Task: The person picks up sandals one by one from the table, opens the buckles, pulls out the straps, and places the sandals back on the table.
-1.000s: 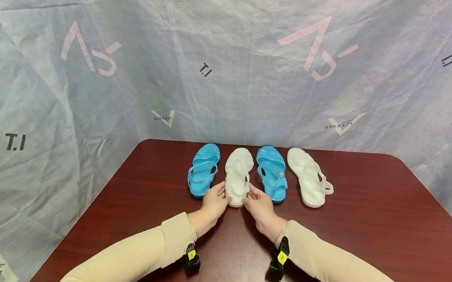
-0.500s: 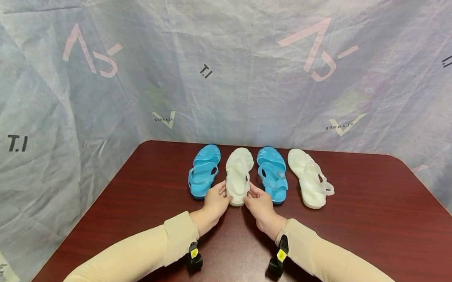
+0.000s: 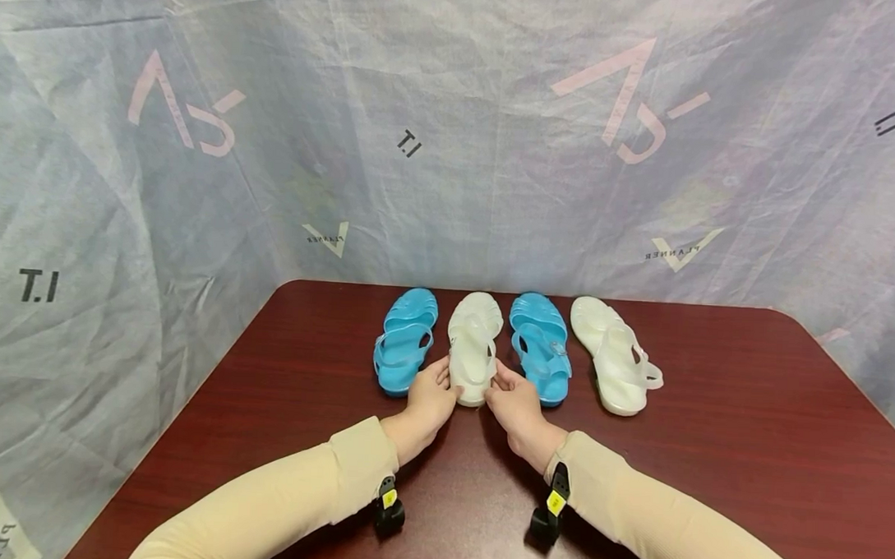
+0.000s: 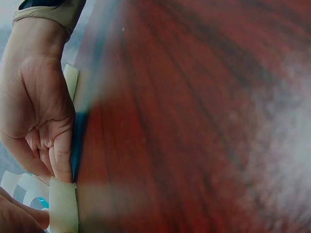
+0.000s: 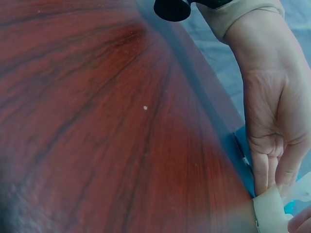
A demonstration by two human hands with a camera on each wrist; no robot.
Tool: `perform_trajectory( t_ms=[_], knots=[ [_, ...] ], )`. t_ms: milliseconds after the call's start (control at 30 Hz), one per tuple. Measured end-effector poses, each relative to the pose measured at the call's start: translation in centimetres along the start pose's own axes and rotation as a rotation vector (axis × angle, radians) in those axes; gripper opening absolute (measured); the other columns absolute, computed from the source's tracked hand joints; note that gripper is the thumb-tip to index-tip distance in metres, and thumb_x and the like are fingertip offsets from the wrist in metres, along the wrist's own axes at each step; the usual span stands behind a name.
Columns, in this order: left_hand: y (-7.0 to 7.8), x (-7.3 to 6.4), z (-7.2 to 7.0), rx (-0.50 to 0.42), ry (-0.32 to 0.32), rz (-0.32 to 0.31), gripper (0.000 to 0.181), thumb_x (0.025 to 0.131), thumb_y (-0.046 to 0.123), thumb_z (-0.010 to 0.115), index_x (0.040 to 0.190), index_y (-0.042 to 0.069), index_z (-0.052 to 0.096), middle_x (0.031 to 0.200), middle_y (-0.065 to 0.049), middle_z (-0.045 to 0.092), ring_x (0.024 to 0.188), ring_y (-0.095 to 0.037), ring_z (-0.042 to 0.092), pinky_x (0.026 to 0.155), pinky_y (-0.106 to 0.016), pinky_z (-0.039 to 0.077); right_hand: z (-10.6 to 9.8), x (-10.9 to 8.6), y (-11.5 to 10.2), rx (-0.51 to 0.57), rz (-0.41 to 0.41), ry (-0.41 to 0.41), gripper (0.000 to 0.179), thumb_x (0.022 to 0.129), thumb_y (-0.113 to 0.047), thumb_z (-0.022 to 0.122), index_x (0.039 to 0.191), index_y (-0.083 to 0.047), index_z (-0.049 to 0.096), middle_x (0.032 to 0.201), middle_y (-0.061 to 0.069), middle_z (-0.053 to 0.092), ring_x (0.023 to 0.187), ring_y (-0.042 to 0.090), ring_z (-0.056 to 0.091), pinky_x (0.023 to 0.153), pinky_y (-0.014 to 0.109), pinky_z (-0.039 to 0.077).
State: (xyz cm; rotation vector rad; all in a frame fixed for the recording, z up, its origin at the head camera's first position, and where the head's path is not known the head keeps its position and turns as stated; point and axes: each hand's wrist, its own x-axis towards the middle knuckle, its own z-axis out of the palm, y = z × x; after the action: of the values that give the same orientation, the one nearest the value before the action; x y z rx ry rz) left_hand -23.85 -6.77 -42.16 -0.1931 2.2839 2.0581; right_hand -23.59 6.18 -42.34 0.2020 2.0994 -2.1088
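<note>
Glossy wood grain streaks the tabletop (image 3: 731, 413) under a rounded white sandal (image 3: 472, 353) that left hand (image 3: 430, 401) and right hand (image 3: 519, 409) pinch.

High behind the held white sandal (image 3: 472, 363), the head camera looks forward and down, while, closer, the left wrist camera (image 3: 390, 518) and right wrist camera (image 3: 545, 527) both see its heel (image 4: 63, 206).

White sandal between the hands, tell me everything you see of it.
The white sandal looks like shiny plastic, with a ridged, rounded toe and a thin back strap. It is sole down, second from left in a row of four, toe pointing away. The left hand and right hand grip its heel from either side.
</note>
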Motion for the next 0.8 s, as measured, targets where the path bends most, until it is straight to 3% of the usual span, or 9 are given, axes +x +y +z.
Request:
perform_trajectory(
  t_ms=[800],
  knots=[
    [0.10,0.86,0.05,0.060,0.015,0.017,0.059,0.089,-0.012,0.057,0.145,-0.006,0.038,0.147,-0.024,0.042,0.136,-0.034,0.042,0.109,-0.042,0.040,0.26,0.37,-0.41,-0.038,-0.034,-0.005,0.062,0.090,0.010,0.045,0.150,0.002,0.029,0.151,0.023,0.035,0.141,0.033,0.033,0.114,0.044,0.033]
  ],
)
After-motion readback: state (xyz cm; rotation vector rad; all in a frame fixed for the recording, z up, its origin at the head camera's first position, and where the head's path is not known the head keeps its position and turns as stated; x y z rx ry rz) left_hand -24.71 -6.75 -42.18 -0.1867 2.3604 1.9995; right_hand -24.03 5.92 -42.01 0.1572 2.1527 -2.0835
